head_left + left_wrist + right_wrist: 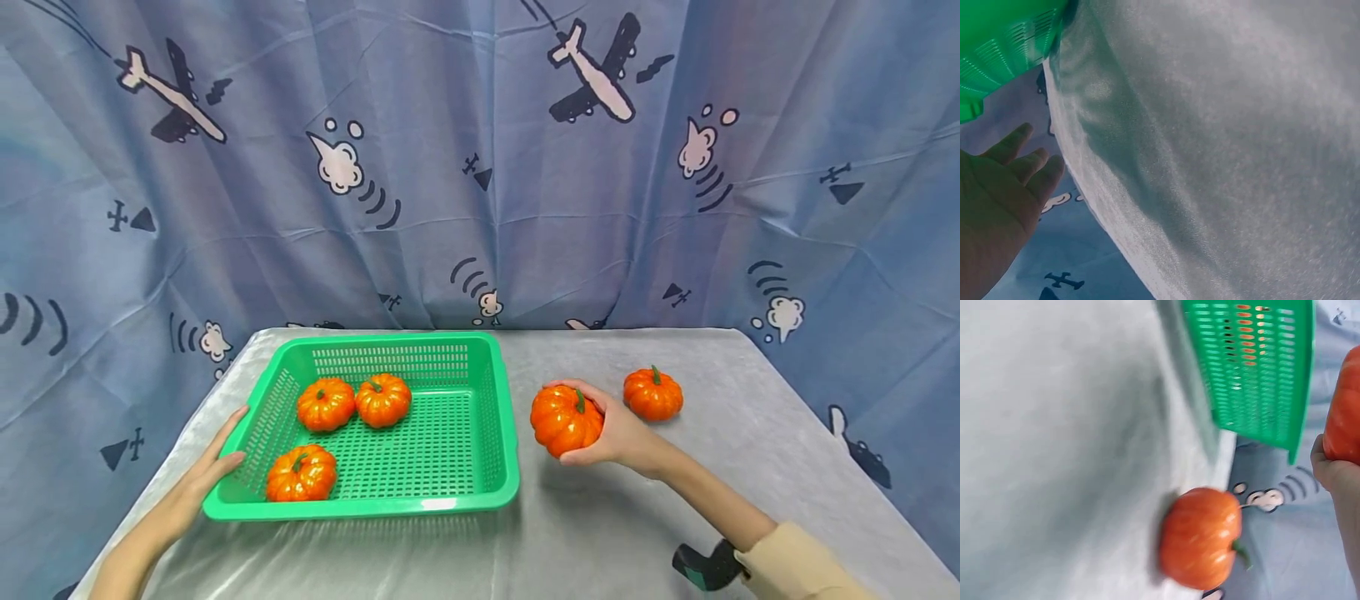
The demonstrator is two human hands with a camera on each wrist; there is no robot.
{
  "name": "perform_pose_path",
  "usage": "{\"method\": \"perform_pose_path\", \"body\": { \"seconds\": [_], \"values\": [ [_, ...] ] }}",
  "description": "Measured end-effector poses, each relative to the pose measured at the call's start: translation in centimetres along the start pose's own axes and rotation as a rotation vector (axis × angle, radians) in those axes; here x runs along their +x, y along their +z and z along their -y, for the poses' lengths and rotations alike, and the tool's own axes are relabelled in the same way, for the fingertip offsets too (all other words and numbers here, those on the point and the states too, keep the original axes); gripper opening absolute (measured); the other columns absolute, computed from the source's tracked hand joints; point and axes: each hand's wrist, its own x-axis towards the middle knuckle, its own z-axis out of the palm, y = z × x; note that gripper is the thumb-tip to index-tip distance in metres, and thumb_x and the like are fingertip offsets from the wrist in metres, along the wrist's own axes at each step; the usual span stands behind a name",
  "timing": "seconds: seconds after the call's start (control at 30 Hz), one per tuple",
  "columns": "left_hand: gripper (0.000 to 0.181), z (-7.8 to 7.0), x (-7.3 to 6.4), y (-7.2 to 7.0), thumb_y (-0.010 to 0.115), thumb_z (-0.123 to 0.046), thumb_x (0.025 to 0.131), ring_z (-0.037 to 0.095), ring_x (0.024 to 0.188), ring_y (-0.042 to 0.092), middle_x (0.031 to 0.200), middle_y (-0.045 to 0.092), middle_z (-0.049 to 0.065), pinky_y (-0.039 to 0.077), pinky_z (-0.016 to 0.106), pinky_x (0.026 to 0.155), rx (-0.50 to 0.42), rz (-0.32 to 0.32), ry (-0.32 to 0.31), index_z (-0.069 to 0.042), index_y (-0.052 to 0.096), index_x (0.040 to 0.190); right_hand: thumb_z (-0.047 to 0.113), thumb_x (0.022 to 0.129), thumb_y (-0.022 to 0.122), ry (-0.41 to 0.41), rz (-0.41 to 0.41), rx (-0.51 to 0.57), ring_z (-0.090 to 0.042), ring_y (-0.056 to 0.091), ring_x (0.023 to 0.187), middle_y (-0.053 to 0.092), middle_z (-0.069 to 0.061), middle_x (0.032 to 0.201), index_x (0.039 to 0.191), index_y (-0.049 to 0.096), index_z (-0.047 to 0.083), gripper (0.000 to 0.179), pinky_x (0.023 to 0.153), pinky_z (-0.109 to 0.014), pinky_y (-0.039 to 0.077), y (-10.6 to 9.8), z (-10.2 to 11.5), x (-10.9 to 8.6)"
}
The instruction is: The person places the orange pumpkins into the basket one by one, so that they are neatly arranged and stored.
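Observation:
In the head view my right hand (611, 429) grips a small orange pumpkin (564, 421) with a green stem, thumb on the near side and fingers on the far side. It hovers above the table, right of a green plastic basket (495, 492). The held pumpkin (1344, 415) is cut off at the right edge of the right wrist view. My left hand (187, 492) is at the basket's left rim with its fingers extended; in the left wrist view, the left hand (1007, 194) shows loosely spread fingers. Inside the basket sit three pumpkins, one being the front pumpkin (302, 473).
Another pumpkin (653, 394) stands on the grey-white tablecloth (750, 450), behind and right of my right hand. A blue curtain (450, 208) with airplane prints hangs behind the table. Near the right sleeve lies a dark patch (705, 567), its kind unclear.

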Motion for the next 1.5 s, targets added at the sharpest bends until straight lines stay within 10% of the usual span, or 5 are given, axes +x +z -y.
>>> {"method": "perform_pose_path", "body": {
  "seconds": [0.67, 1.5],
  "values": [
    [0.062, 0.1, -0.1, 0.2, 0.034, -0.025, 0.102, 0.056, 0.137, -0.003, 0.158, -0.005, 0.022, 0.002, 0.083, 0.091, 0.016, -0.014, -0.002, -0.027, 0.002, 0.156, 0.009, 0.073, 0.082, -0.077, 0.149, 0.24, -0.029, 0.053, 0.108, 0.055, -0.01, 0.122, 0.133, 0.049, 0.017, 0.069, 0.082, -0.041, 0.055, 9.2, 4.0, 7.1],
    [0.062, 0.2, -0.2, 0.2, 0.035, -0.025, 0.102, 0.057, 0.137, -0.002, 0.158, -0.005, 0.021, 0.003, 0.083, 0.091, 0.009, -0.016, -0.006, -0.029, 0.003, 0.156, 0.024, 0.069, 0.087, 0.054, 0.302, -0.154, -0.012, 0.057, 0.095, 0.056, 0.002, 0.114, 0.132, 0.05, 0.009, 0.074, 0.075, -0.025, 0.054, 15.2, 3.2, 11.9]
  ]
}}
